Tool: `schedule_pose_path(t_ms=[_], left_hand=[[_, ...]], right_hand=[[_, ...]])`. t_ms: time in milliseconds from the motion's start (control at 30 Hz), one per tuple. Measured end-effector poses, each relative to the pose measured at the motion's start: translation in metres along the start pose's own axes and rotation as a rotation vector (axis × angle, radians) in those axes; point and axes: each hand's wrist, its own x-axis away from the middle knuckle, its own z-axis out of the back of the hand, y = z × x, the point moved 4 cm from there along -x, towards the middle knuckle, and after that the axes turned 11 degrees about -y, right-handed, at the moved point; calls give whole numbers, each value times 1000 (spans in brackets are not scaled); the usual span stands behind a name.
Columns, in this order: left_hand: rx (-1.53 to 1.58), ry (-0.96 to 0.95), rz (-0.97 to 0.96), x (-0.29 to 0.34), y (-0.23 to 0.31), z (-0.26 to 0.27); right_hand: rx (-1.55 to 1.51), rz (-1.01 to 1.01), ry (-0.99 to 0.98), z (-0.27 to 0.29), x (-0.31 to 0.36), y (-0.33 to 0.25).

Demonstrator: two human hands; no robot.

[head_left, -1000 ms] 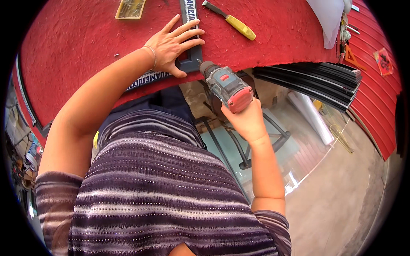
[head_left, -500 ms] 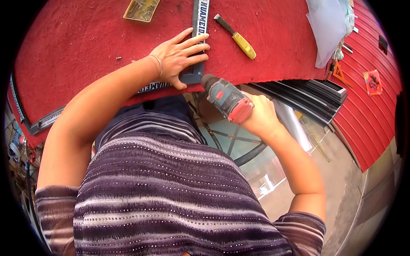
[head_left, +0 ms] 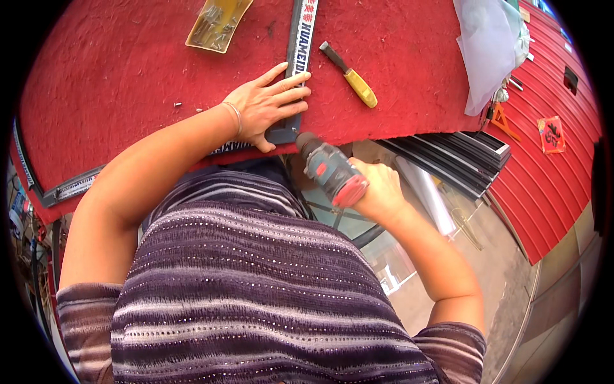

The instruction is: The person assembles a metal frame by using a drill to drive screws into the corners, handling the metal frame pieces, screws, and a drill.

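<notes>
Your right hand [head_left: 378,189] is closed around a drill [head_left: 334,174], its nose at the near right corner of a dark frame [head_left: 303,41] on the red table [head_left: 128,64]. Your left hand [head_left: 268,105] lies flat across it, fingers apart. Two corners meet; this one's fastening looks unfinished.

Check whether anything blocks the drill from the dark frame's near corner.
Nothing visible does: the drill in the right grip has its nose right at the corner of the dark frame. The left grip lies flat across the frame, beside that path; the yellow-handled tool lies well apart.
</notes>
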Motion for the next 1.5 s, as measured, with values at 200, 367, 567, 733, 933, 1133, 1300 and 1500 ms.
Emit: schedule_pose_path(t_ms=[200,367,567,733,933,1133,1300,1500], left_hand=[[10,-19,-4,0,0,1],[13,-27,-6,0,1,-1],[18,-31,-6,-2,1,-2],[32,-20,-9,-1,-1,-3],[12,6,-7,0,-1,3],[-14,68,-22,1,4,4],[-61,69,-28,2,13,2],[-111,135,94,30,27,17]], right_hand=[[45,0,4,-6,-1,0],[44,75,74,-6,-1,1],[58,93,61,0,-4,1],[75,119,73,3,-7,1],[162,101,13,15,-7,-5],[197,144,125,11,-4,-5],[228,177,266,4,18,-7],[-165,215,573,-37,69,-5]])
